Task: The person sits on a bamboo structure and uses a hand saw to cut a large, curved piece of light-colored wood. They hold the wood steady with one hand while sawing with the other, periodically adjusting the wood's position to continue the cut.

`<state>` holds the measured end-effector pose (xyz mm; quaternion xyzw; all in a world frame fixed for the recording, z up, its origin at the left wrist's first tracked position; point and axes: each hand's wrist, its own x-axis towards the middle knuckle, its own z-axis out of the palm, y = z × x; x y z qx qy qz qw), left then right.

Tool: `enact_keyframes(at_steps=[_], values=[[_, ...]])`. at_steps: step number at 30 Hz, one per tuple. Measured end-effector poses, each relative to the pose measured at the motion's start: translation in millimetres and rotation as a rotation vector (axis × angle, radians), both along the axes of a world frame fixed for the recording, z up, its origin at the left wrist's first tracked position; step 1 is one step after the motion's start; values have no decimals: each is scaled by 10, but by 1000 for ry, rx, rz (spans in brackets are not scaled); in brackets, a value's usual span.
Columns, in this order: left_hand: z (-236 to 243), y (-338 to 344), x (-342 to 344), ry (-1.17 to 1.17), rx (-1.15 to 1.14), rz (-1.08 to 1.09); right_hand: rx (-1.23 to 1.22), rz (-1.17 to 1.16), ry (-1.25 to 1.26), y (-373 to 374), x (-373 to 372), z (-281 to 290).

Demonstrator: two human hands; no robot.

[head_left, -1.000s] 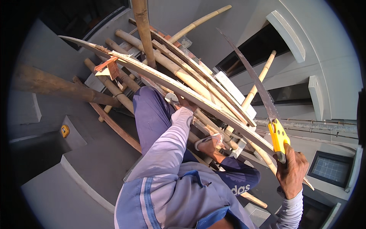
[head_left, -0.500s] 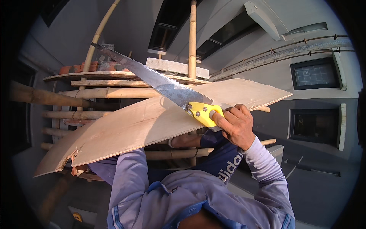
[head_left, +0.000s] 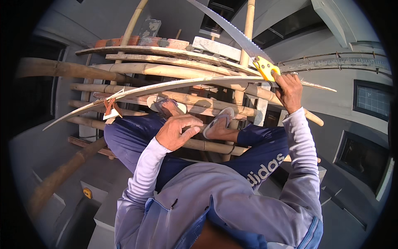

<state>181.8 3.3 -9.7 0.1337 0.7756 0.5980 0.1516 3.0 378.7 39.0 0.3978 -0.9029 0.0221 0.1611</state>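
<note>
The handsaw (head_left: 244, 41) has a bright yellow handle and a long grey toothed blade that narrows toward its tip. Its long axis runs on a diagonal: the handle sits low and to the right, and the blade rises up and to the left, with the tip passing toward the upper edge of the view. The right hand (head_left: 289, 92) is clenched around the handle, fingers wrapped tight, just above the right end of a thin pale plywood sheet (head_left: 178, 86). That sheet is seen almost edge-on — a long, slightly bowed sliver stretching from lower left to right across the bamboo poles (head_left: 166, 71) of a scaffold. Whether the saw's teeth touch the sheet is hard to tell from this angle; blade and sheet seem to meet near the handle. The left hand (head_left: 177, 131) rests on the person's knee in dark blue trousers (head_left: 132, 137), fingers loosely curled and holding nothing. A foot in a pale sandal (head_left: 218, 121) is propped on a pole — bricks (head_left: 124, 42) lie on a plank beyond.
</note>
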Motion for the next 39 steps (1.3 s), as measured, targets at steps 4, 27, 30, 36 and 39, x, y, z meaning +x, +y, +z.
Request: enact_keyframes(at_steps=[4, 27, 30, 36, 39], values=[[961, -827, 3, 722, -480, 574, 0, -26, 3, 250, 25, 86], [-44, -751, -852, 322, -1212, 256, -275, -638, 6, 1386, 198, 159], [-112, -852, -979, 326, -1212, 255, -934, -424, -431, 181, 1149, 507], [-113, -848, -1303, 310, -1265, 329, -1344, -194, -890, -1330, 2611, 588], [-53, -895, -1491, 276, -1208, 330, -1374, -234, -1143, -1519, 2738, 362]])
